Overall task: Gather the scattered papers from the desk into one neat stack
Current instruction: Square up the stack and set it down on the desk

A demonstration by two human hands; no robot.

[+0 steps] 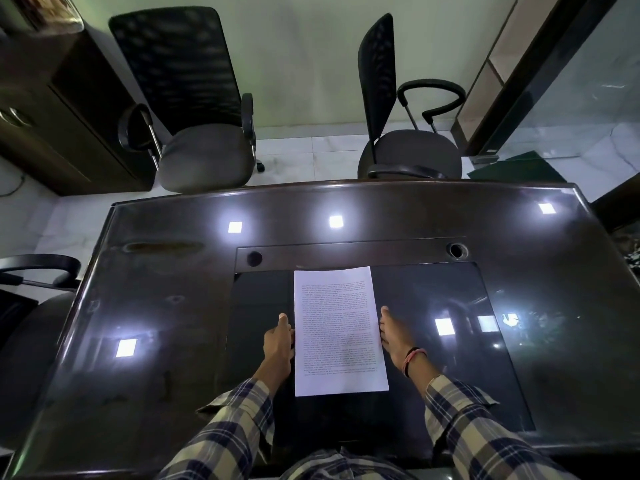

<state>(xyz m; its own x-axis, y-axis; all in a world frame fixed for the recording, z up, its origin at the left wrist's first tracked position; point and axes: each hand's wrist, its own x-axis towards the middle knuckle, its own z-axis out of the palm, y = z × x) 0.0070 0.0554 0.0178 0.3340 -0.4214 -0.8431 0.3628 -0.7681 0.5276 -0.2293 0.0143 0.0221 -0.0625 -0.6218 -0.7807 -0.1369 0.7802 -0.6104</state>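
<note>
Now papers (337, 329) lie as one squared stack mid-table (166, 306). Left hand (277, 344) and right hand (393, 336) flank the long edges, each grip released, fingers straight vs. the sides, prob. to true them up.

Print on papers (337, 329) too small to read; sheet count — indiscernible

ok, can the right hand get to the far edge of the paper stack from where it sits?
Probably yes. The right hand lies along the right edge of the paper stack, and the desk shows nothing between it and the far edge.
</note>
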